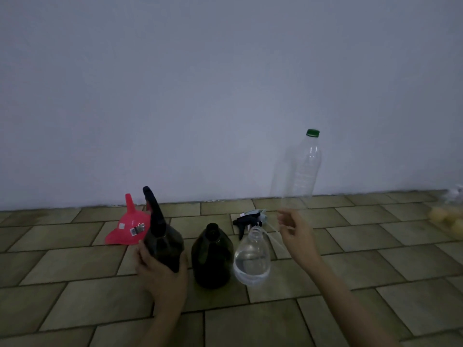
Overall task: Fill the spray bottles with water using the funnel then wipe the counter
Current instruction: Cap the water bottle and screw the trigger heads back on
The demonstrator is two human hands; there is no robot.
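Note:
My left hand [160,274] grips the body of a dark spray bottle [164,242] that has its black spray head on. Beside it on the right stand a second dark bottle [211,259] with an open neck and a clear spray bottle [251,261], also open and partly full of water. A loose spray head [246,221] lies behind them. A red funnel [129,229] rests mouth-down at the back left. My right hand [294,231] is at the base of an empty clear plastic bottle [299,171] with a green cap; whether the fingers grip it is unclear.
The tiled counter [250,321] runs up to a plain wall [225,96] at the back. Some yellow round things [448,219] under a clear wrapping sit at the far right edge.

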